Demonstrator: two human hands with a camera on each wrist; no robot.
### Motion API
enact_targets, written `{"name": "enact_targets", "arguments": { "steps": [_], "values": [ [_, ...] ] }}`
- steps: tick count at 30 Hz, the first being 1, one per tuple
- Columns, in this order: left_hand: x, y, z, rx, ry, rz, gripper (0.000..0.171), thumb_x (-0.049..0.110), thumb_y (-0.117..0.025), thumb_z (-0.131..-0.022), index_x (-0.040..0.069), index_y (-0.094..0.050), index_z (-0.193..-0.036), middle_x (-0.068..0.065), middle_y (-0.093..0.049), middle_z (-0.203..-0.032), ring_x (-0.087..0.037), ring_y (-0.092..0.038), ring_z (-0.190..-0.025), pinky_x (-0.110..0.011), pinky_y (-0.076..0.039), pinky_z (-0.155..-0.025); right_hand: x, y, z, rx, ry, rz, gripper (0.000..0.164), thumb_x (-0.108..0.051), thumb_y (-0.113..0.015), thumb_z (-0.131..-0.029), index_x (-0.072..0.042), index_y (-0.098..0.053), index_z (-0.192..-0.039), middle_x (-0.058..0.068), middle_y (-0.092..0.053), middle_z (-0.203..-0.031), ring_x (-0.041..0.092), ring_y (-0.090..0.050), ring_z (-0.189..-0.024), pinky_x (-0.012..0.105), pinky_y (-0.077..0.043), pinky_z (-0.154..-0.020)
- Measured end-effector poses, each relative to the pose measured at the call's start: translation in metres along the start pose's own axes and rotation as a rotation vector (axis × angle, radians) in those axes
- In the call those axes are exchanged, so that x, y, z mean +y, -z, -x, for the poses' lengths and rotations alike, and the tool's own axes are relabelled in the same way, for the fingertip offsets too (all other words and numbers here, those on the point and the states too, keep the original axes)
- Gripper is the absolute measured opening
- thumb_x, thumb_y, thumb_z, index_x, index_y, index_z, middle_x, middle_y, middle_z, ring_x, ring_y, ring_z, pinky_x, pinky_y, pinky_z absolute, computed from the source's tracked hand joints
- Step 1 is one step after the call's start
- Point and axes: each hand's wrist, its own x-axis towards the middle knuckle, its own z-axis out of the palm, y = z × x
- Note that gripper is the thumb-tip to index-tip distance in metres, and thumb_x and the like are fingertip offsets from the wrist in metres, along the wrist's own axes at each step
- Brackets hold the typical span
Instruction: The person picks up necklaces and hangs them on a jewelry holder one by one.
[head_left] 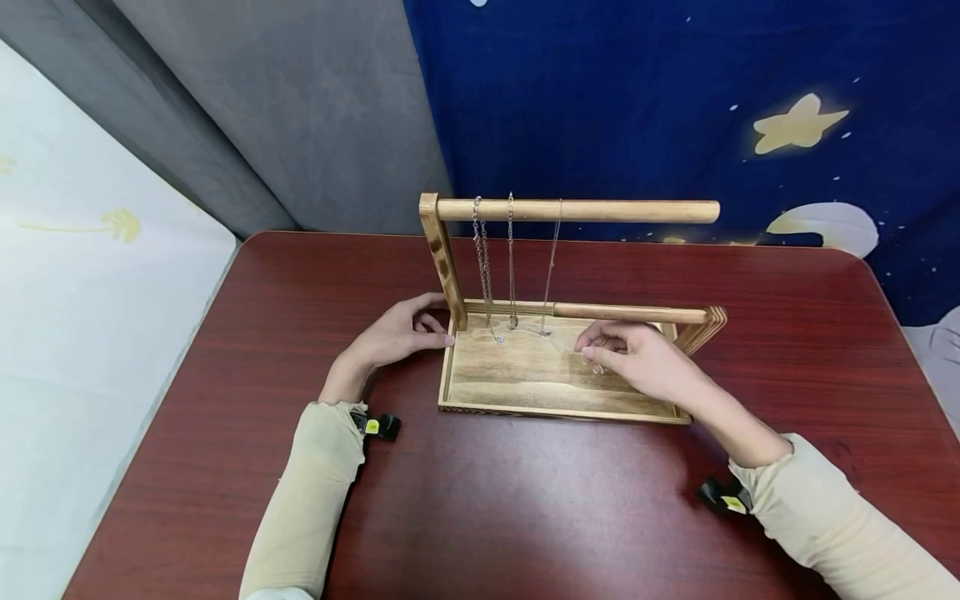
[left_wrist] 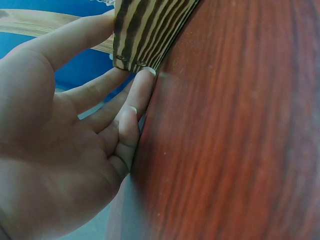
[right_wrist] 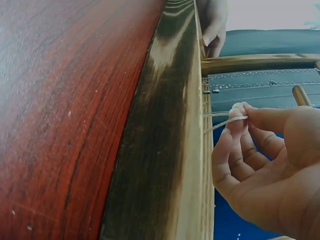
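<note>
A wooden jewellery stand (head_left: 555, 379) with a tray base and two rods sits mid-table. Three chain necklaces (head_left: 512, 258) hang from its top rod (head_left: 600, 210). My left hand (head_left: 420, 329) presses against the stand's left post and tray edge; in the left wrist view its fingers (left_wrist: 117, 75) lie fairly straight against the striped wood (left_wrist: 145, 30). My right hand (head_left: 592, 346) hovers over the tray below the lower rod (head_left: 630, 312). It pinches a thin silver chain (right_wrist: 225, 122) between thumb and fingertips (right_wrist: 239, 111). The chain runs from the pinch back toward the hanging necklaces.
The stand rests on a dark red wooden table (head_left: 525, 517). A blue star-printed cloth (head_left: 675, 108) and grey fabric (head_left: 300, 108) hang behind it. A white surface (head_left: 75, 333) borders the table on the left. Small black devices (head_left: 378, 427) are strapped at both wrists.
</note>
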Motion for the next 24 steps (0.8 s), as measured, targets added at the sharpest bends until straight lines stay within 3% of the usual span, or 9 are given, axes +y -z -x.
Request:
{"name": "enact_targets", "arguments": {
  "steps": [7,13,24],
  "values": [
    [0.000,0.000,-0.001,0.004,-0.003,0.010,0.067,0.014,-0.079,-0.086,0.008,-0.047,-0.145,-0.013,-0.068,-0.095,-0.023,-0.064,-0.087,-0.027,-0.049,-0.074,-0.002,0.003,0.005,-0.012,0.009,-0.095,0.017,-0.025,-0.067,-0.097,-0.009,-0.072,-0.101,0.005,-0.069,-0.090,0.016,-0.063,-0.083,0.027,-0.050,-0.070],
    [-0.001,0.000,-0.001,-0.004,-0.009,0.023,0.068,0.014,-0.079,-0.086,0.008,-0.047,-0.146,-0.014,-0.068,-0.094,-0.022,-0.065,-0.085,-0.025,-0.050,-0.073,-0.006,0.006,0.007,-0.068,-0.014,-0.220,0.014,-0.016,-0.069,-0.094,-0.005,-0.070,-0.103,0.014,-0.068,-0.090,0.024,-0.064,-0.083,0.026,-0.050,-0.069],
    [0.000,0.000,0.001,0.002,-0.011,0.029,0.067,0.013,-0.078,-0.086,0.008,-0.047,-0.146,-0.014,-0.068,-0.093,-0.019,-0.065,-0.080,-0.025,-0.048,-0.069,-0.007,0.010,0.015,-0.131,0.200,-0.307,0.012,-0.004,-0.070,-0.092,-0.005,-0.069,-0.104,0.016,-0.069,-0.096,0.017,-0.067,-0.083,0.026,-0.053,-0.075]
  ]
}}
